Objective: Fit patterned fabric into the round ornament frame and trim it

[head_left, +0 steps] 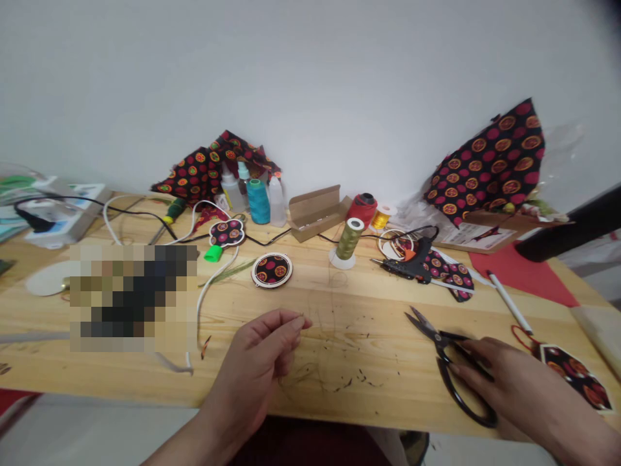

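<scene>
My left hand [264, 353] is over the front of the wooden table, thumb and forefinger pinched together. What sits in the pinch is too fine to make out; faint thin thread loops show beside and below it. At the right, my right hand [504, 378] grips the black handles of a pair of scissors [439, 340], whose blades are slightly apart and point away to the left. Beyond my left hand lies a round fabric-covered piece [272, 269] with a pale rim. An olive thread spool [349, 239] stands tilted behind the scissors.
A black glue gun [410, 265] lies near a patterned fabric piece [451, 275]. Toward the back are a blue-green thread spool [259, 202], an open cardboard box [317, 217] and a red spool [363, 210]. White cord [206, 285] winds along the left; dark scraps [347, 383] litter the front.
</scene>
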A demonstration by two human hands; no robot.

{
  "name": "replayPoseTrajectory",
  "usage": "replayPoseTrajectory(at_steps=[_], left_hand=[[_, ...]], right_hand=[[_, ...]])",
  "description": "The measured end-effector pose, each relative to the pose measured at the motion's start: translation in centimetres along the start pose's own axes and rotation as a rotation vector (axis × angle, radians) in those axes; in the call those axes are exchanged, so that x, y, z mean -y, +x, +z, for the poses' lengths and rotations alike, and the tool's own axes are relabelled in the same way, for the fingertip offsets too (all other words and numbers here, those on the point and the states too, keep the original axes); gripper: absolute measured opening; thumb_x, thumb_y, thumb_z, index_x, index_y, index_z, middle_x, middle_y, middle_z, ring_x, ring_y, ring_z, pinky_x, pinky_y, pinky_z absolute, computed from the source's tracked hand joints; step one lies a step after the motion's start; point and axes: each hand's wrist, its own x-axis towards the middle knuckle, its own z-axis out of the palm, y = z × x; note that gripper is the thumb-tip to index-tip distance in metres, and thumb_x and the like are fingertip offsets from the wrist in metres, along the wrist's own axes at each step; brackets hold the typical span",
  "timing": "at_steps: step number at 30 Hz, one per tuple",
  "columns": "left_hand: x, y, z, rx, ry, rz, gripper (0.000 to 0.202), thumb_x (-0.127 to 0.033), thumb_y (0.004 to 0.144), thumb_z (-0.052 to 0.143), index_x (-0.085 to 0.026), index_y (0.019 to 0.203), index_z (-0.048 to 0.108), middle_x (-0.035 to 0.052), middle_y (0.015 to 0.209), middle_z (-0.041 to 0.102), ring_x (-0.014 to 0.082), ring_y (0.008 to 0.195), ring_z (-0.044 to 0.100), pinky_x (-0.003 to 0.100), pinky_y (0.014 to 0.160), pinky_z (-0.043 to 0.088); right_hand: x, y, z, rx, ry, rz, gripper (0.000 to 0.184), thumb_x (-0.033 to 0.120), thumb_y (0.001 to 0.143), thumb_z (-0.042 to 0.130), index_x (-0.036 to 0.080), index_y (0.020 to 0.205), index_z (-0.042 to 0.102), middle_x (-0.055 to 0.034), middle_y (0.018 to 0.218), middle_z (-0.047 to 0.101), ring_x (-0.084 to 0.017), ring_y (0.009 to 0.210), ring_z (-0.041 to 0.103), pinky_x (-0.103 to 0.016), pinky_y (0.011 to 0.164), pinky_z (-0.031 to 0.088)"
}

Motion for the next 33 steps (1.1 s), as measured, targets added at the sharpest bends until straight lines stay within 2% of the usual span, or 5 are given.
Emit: replayPoseTrajectory(at_steps=[2, 6, 12, 25, 33], left_hand=[[0.1, 0.0, -0.1, 0.008, -0.001, 0.002, 0.012, -0.025, 0.07, 0.073, -0.013, 0.071, 0.071, -0.0061, 0.053, 0.044, 0.0038, 0.046, 0.025, 0.017, 0.042, 0.018], [0.2, -0.1, 0.0, 0.014, -0.007, -0.005, 0.012, -0.024, 0.07, 0.073, -0.013, 0.071, 0.071, -0.0066, 0.052, 0.043, 0.0035, 0.045, 0.025, 0.018, 0.041, 0.017], [0.1, -0.3, -0.2, 0.033, -0.008, 0.003, 0.012, -0.025, 0.072, 0.072, -0.013, 0.072, 0.071, -0.0074, 0.051, 0.041, 0.0035, 0.045, 0.025, 0.018, 0.042, 0.016], [0.1, -0.2, -0.3, 0.022, -0.026, -0.001, 0.012, -0.025, 0.071, 0.073, -0.013, 0.07, 0.071, -0.007, 0.051, 0.042, 0.0035, 0.044, 0.025, 0.018, 0.042, 0.016], [0.2, -0.1, -0.5, 0.016, -0.015, 0.001, 0.013, -0.026, 0.071, 0.072, -0.013, 0.07, 0.071, -0.0072, 0.051, 0.041, 0.0035, 0.044, 0.026, 0.018, 0.042, 0.017]], right_hand=[[1.7, -0.1, -0.4, -0.023, -0.019, -0.082, 0.026, 0.04, 0.082, 0.052, 0.022, 0.082, 0.07, -0.0097, 0.084, 0.069, -0.027, 0.075, 0.065, -0.037, 0.066, 0.048], [7.9, 0.2, -0.4, -0.02, 0.224, -0.548, 0.017, 0.022, 0.087, 0.051, 0.024, 0.092, 0.067, -0.0065, 0.09, 0.065, -0.022, 0.088, 0.057, -0.035, 0.077, 0.044], [14.5, 1.8, 3.1, -0.004, 0.264, -0.786, 0.016, 0.004, 0.082, 0.055, 0.019, 0.079, 0.059, -0.003, 0.088, 0.057, -0.018, 0.086, 0.045, -0.03, 0.072, 0.038], [14.4, 2.3, 3.9, -0.008, 0.155, -0.848, 0.015, 0.004, 0.084, 0.053, 0.018, 0.079, 0.055, -0.0027, 0.084, 0.057, -0.018, 0.085, 0.043, -0.032, 0.075, 0.034], [14.2, 1.8, 4.2, 0.005, 0.688, -0.626, 0.019, 0.006, 0.086, 0.048, 0.018, 0.075, 0.056, -0.0026, 0.076, 0.055, -0.018, 0.083, 0.047, -0.03, 0.072, 0.04]])
